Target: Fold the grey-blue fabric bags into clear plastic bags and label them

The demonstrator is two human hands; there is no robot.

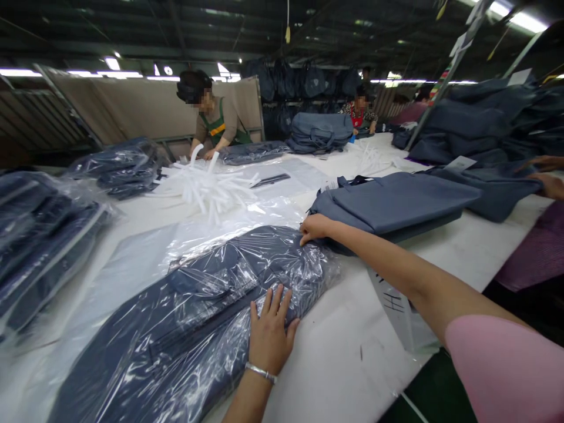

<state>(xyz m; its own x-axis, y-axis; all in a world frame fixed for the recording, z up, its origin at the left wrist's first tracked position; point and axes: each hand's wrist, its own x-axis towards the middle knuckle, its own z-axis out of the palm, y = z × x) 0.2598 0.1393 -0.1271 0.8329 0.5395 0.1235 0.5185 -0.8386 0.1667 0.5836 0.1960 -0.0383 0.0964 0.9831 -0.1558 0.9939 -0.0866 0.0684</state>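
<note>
A dark blue fabric bag in a clear plastic bag (194, 299) lies across the table in front of me. My left hand (271, 335), with a silver bracelet at the wrist, rests flat on the plastic, its fingers spread. At the far end of the wrapped bag, my right hand (316, 228) has its fingers closed on the plastic bag's edge; the fingertips are partly hidden. Just beyond the right hand sits a stack of unwrapped dark blue bags (396, 202).
White strips (207, 185) lie heaped behind the wrapped bag, near flat clear plastic sheets (132, 258). Wrapped bags (39, 247) are piled at left. Co-workers (215, 117) stand across the table. Another person's hands (549, 182) touch a bag at right, by a slanted metal pole (440, 88).
</note>
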